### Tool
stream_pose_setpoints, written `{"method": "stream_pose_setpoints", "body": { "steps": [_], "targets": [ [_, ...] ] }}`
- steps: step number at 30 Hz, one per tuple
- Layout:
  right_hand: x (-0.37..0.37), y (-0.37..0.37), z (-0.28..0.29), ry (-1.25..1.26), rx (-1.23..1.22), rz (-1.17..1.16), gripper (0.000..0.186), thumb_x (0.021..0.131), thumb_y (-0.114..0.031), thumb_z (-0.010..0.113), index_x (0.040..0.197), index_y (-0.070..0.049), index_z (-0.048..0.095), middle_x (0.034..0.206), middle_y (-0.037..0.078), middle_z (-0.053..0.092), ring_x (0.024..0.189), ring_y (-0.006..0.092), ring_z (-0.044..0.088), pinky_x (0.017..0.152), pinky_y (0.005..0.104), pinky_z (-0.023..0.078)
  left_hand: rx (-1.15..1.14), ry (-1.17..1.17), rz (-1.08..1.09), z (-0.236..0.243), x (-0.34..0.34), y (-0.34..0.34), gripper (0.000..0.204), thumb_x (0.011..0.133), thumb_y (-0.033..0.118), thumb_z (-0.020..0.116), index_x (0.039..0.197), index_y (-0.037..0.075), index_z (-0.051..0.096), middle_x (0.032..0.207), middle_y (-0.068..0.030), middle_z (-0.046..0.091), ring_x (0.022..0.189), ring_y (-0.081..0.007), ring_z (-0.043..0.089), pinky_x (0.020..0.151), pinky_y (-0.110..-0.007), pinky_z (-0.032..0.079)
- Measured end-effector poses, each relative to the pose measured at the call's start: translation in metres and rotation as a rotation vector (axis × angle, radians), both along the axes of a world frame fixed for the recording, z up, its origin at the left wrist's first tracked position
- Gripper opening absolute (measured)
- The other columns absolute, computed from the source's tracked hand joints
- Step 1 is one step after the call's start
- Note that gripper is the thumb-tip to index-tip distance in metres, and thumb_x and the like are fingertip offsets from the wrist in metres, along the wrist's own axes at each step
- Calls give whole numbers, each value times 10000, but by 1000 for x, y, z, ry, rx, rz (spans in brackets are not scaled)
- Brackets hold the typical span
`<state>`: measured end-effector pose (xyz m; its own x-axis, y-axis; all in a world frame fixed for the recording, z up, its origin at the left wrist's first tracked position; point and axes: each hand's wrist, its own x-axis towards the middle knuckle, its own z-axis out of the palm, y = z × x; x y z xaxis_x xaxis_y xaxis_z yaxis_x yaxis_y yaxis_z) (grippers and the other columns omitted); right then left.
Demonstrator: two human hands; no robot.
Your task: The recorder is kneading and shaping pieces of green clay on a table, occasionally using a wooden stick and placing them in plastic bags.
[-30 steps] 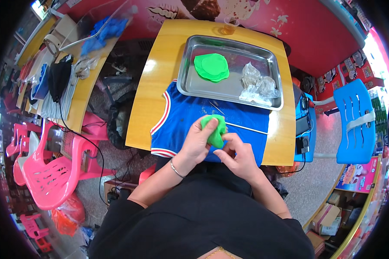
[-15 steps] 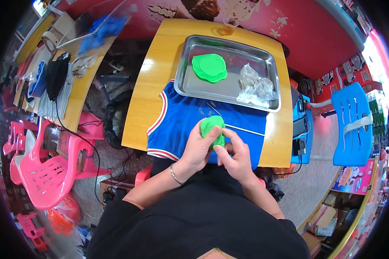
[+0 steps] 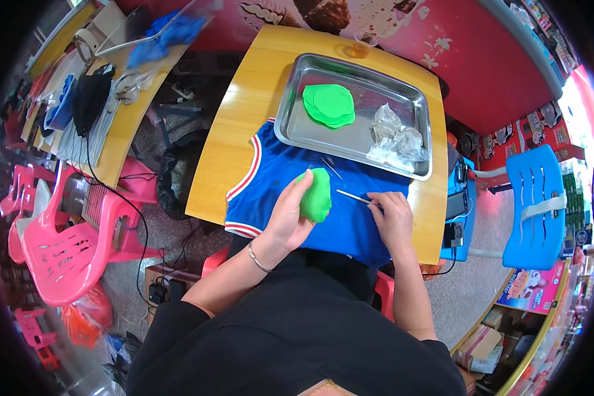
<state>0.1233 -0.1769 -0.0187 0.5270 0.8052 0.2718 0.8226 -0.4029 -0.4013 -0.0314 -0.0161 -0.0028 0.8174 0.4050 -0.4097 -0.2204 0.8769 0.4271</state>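
In my left hand (image 3: 290, 214), thumb and fingers hold a bright green piece (image 3: 318, 197), thin-edged and slightly cupped; its material I cannot tell. A slim white stick (image 3: 352, 196) lies over a blue cloth (image 3: 270, 181), a jersey with red and white trim. The fingers of my right hand (image 3: 394, 218) are closed around the stick's right part, which they cover. Just beyond is a thin dark tool (image 3: 332, 168) on the cloth. Farther back, a metal tray (image 3: 285, 112) bears overlapping flat green rounds (image 3: 330, 105) and crumpled clear plastic bags (image 3: 396, 135).
The tray and cloth rest on a yellow wooden table (image 3: 228, 142). Pink plastic chairs (image 3: 69, 254) and a side table with bags stand left. To the right is a blue chair (image 3: 534, 204). A clear cup (image 3: 361, 45) sits at the table's far edge.
My right hand has let go of the green piece and moved right to the white stick. The left hand now holds the piece alone, a little farther left and turned.
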Motion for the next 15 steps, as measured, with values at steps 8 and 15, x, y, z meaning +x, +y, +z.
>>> {"method": "stream_pose_setpoints", "body": {
  "steps": [8, 15],
  "targets": [
    [2, 2, -3, -20, 82, 23, 162, 717, -70, 680, 876, -56, 655, 796, 77, 613, 785, 249, 563, 715, 335, 458, 69, -128, -18, 1, 4, -4, 210, 934, 307, 501, 924, 98, 521, 781, -17, 546, 669, -120, 530, 562, -264, 426],
    [-49, 24, 28, 1013, 484, 57, 315, 854, -82, 572, 1148, -6, 489, 917, 61, 611, 786, 96, 569, 694, 240, 463, 269, -8, 127, 9, 16, -30, 214, 979, 266, 408, 1081, 82, 447, 977, -21, 511, 879, -78, 512, 760, -231, 443]
  ]
}}
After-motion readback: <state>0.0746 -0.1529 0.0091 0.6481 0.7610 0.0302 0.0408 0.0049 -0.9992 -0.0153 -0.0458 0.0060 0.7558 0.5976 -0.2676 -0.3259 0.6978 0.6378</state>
